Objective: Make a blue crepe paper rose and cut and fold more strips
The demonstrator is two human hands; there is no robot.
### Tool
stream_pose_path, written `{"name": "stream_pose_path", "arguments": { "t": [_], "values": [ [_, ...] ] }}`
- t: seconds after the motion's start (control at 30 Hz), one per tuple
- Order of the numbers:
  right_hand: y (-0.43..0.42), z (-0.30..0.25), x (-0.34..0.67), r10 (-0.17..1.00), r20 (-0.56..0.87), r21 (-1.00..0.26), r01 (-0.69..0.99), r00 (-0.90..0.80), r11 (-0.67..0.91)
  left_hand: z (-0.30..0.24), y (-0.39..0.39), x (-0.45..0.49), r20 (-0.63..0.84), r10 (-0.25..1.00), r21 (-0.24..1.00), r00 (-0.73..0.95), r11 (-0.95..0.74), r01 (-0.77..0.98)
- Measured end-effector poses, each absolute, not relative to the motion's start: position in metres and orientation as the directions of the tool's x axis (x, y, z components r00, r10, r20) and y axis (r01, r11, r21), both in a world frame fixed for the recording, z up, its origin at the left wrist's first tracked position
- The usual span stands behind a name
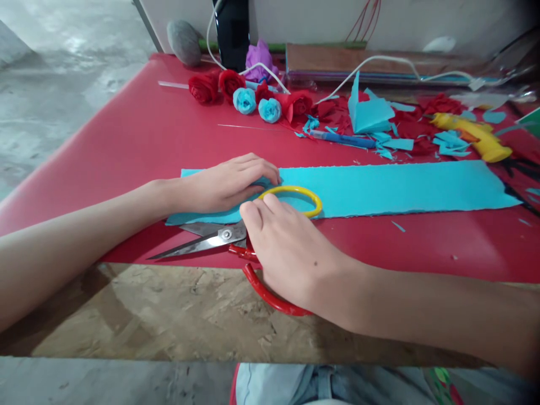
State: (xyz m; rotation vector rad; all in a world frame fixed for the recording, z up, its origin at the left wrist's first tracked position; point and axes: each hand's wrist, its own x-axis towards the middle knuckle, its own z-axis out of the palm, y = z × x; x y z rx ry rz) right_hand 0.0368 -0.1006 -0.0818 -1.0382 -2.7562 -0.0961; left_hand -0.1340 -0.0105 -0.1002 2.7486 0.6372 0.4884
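A long strip of blue crepe paper (400, 188) lies across the red sheet. My left hand (225, 183) rests flat on the strip's left end, fingers stretched out and pressing it down. A yellow ring (310, 197) lies on the strip. My right hand (287, 247) covers the ring's near left side, fingers curled on it; whether it grips the ring or just presses it is hidden. Red-handled scissors (211, 239) lie under my right hand, blades pointing left and slightly apart.
Red and blue paper roses (244, 98) lie at the back. Blue and red paper scraps (371, 115), a blue pen (343, 138), a yellow glue gun (476, 135) and white cables sit at the back right. The red sheet (126, 140) ends on a chipboard table (169, 315).
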Motion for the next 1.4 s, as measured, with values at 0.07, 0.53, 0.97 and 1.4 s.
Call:
{"name": "stream_pose_path", "arguments": {
  "t": [0.07, 0.53, 0.97, 1.4],
  "values": [
    [-0.102, -0.084, 0.039, 0.631, 0.238, 0.001, 0.65, -0.738, 0.76, -0.099, -0.011, -0.134, 0.262, 0.464, 0.333, 0.846, -0.867, 0.372],
    [-0.097, -0.079, 0.035, 0.636, 0.198, -0.016, 0.646, -0.746, 0.763, -0.101, -0.011, -0.133, 0.267, 0.468, 0.323, 0.842, -0.867, 0.379],
    [-0.113, -0.064, 0.088, 0.597, 0.242, 0.022, 0.62, -0.765, 0.785, -0.097, -0.013, -0.136, 0.238, 0.449, 0.301, 0.861, -0.877, 0.374],
    [0.03, -0.029, 0.262, 0.902, 0.302, 0.0, 0.947, -0.307, 0.322, -0.085, -0.021, -0.139, 0.118, 0.534, 0.239, 0.837, -0.833, 0.498]
  ]
}}
